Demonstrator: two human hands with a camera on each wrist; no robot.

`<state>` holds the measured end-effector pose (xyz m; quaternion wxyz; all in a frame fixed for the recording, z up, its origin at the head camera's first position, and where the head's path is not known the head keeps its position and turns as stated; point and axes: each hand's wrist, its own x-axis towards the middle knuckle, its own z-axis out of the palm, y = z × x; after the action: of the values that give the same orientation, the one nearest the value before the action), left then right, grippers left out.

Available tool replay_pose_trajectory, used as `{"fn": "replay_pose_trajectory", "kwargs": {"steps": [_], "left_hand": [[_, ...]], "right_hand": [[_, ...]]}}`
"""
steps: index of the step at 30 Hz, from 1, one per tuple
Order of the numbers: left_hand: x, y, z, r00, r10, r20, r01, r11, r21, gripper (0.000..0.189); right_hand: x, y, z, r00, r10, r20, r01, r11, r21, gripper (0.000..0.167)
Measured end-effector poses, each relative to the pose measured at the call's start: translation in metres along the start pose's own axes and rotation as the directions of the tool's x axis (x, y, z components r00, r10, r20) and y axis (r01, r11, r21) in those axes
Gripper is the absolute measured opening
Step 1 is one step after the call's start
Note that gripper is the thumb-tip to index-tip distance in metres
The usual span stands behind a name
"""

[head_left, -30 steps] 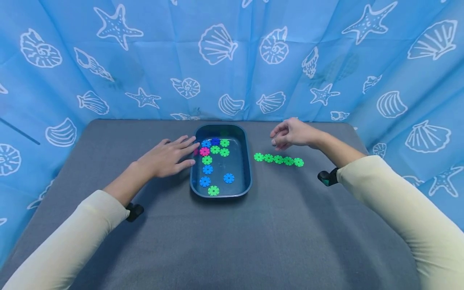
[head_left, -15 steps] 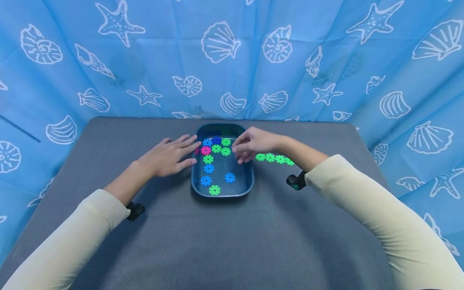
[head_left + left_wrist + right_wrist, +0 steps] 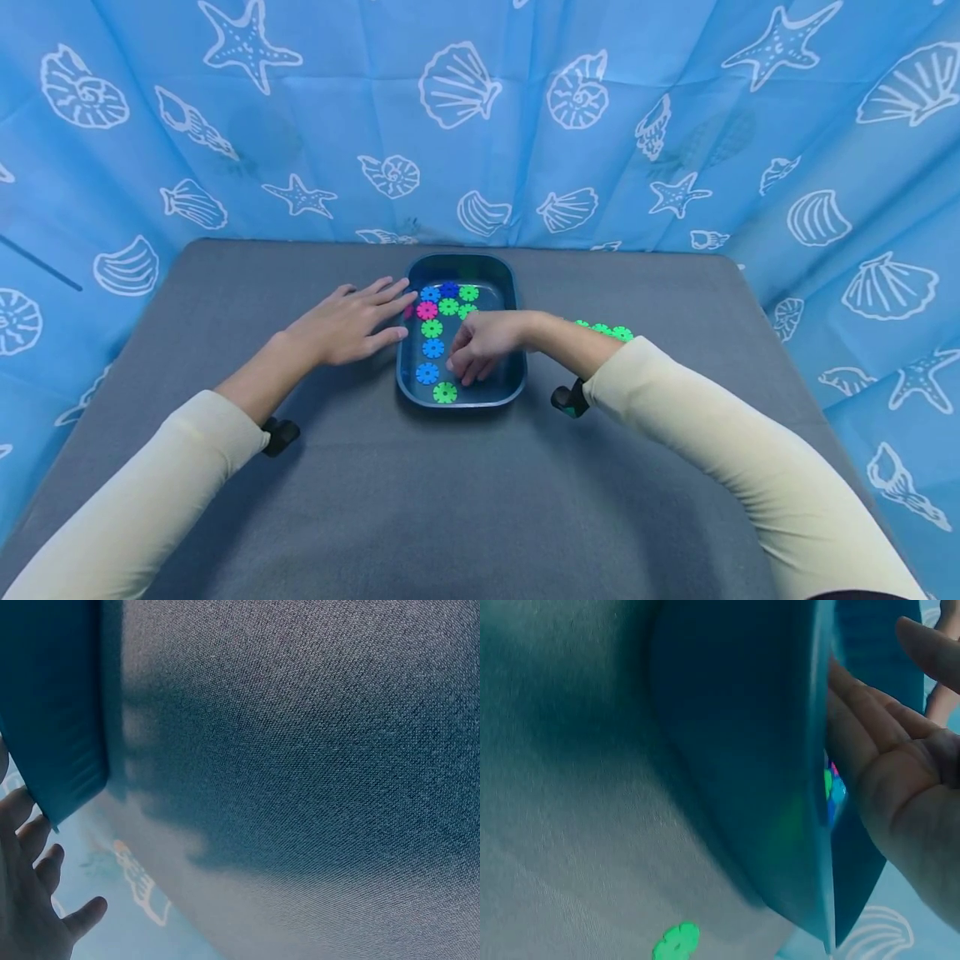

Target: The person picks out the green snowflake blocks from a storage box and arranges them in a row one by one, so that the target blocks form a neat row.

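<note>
A dark blue tray holds several flat notched discs: green, light blue, dark blue and pink. My left hand rests with spread fingers against its left rim; the left wrist view shows fingertips at the tray wall. My right hand reaches down inside the tray, on its right side, thumb apart from the fingers in the right wrist view. Its fingertips are beside a light blue disc and a green disc. The lone blue disc on the right is hidden under this hand.
To the tray's right, a row of green discs lies on the grey table, partly covered by my right forearm. A blue curtain with shell patterns hangs behind the table.
My right hand has moved left from above the green row, over the tray's right rim, and down into the tray. The left hand has stayed at the left rim.
</note>
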<state>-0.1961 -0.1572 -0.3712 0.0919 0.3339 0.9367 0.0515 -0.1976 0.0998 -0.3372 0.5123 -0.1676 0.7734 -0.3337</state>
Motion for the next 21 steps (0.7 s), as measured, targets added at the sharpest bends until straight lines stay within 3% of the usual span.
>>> {"fn": "replay_pose_trajectory", "kwargs": {"steps": [12,19,21], "left_hand": [[0.000,-0.001,-0.001,1.000,0.010,0.001,-0.010,1.000,0.000,0.068],[0.000,-0.001,-0.001,1.000,0.015,0.002,-0.015,1.000,0.010,0.067],[-0.001,0.000,-0.002,1.000,0.012,0.002,-0.012,1.000,0.010,0.067]], "right_hand": [[0.012,-0.002,0.011,0.998,-0.012,0.063,0.012,1.000,-0.007,0.042],[0.018,-0.010,0.019,0.994,-0.042,0.097,0.054,0.991,-0.124,0.048],[0.039,0.004,0.014,0.990,-0.064,0.123,0.084,0.984,-0.159,0.049]]}}
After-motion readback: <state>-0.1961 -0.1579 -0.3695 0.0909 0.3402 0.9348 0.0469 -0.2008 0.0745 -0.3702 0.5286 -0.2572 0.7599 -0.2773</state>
